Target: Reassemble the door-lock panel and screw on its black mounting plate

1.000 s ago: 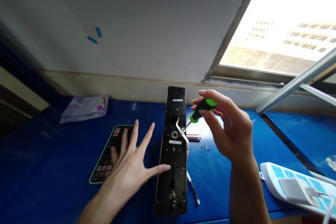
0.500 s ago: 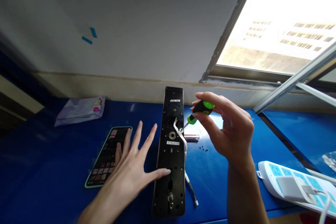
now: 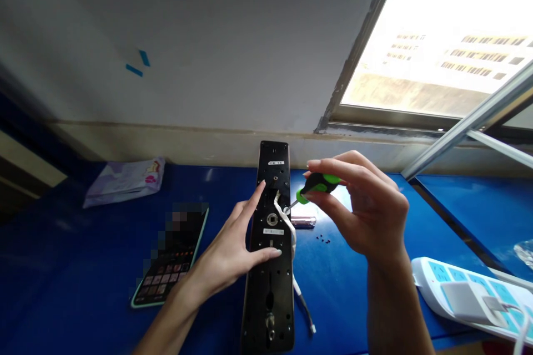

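Observation:
A long black lock panel (image 3: 260,283) lies lengthwise on the blue table, with screw holes, white labels and a square-holed ring on its face. My left hand (image 3: 231,244) holds it at the left side, thumb across the face and index fingertip near the upper left edge; the other fingers are partly hidden. In my right hand (image 3: 366,205) is a black and green screwdriver (image 3: 318,184), pinched by the handle. Its shaft slants down to the panel's right edge, beside a white-sleeved cable (image 3: 295,238) that ends in a small plug. Whatever the tip touches is too small to make out.
Several tiny dark screws (image 3: 322,238) lie right of the panel, near a shiny wrapped packet (image 3: 303,222). A phone (image 3: 166,274) and a purple packet (image 3: 125,182) are on the left. At right are a power strip (image 3: 428,277) and a metal frame bar (image 3: 466,122).
My left hand has moved right from over the phone onto the panel, bringing its index finger to the upper left edge. The screwdriver stays at the panel's right edge in my right hand.

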The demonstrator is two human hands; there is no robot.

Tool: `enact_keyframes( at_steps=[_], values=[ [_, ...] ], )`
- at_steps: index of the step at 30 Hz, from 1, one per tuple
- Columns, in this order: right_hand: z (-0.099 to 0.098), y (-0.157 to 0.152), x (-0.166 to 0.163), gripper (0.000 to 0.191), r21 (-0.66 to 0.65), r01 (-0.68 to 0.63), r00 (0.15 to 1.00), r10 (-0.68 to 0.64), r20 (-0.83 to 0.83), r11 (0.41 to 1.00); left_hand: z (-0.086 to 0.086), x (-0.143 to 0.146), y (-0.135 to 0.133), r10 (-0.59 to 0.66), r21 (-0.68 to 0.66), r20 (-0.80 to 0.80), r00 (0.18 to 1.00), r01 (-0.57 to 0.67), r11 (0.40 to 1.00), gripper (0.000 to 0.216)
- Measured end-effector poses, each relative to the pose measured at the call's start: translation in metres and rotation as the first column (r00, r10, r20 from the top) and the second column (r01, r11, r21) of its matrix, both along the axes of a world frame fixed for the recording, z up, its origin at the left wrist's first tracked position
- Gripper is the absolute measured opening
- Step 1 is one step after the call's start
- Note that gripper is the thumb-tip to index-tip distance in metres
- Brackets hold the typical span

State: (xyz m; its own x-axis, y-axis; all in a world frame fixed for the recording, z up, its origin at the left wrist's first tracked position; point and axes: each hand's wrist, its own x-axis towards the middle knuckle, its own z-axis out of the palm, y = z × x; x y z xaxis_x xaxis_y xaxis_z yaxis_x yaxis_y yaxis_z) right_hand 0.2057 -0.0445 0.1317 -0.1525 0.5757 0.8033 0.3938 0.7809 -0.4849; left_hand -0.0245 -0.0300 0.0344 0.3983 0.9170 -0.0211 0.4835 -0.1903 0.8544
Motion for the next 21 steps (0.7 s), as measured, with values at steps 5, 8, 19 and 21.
enact_keyframes(
  at_steps=[5, 8, 19, 21],
  values=[
    [0.004, 0.0, -0.002, 0.035, -0.012, 0.133, 0.988, -0.132, 0.075, 0.991, -0.005, -0.002, 0.004, -0.003, -0.03, -0.009, 1.0, 0.003, 1.0, 0.124],
    [0.009, -0.007, 0.0, 0.049, -0.136, 0.041, 0.991, -0.023, 0.133, 0.99, -0.009, -0.003, 0.005, -0.014, -0.018, 0.003, 1.0, 0.014, 1.0, 0.121],
    [0.01, -0.01, -0.001, 0.039, -0.021, 0.064, 0.98, -0.058, 0.193, 0.998, -0.015, -0.002, 0.003, -0.031, 0.033, 0.045, 0.999, 0.03, 0.999, 0.117],
    [0.008, -0.012, -0.002, 0.039, -0.009, 0.101, 0.98, -0.098, 0.173, 0.995, -0.013, -0.002, 0.003, -0.029, 0.033, 0.048, 0.998, 0.028, 0.999, 0.117]
  ],
)
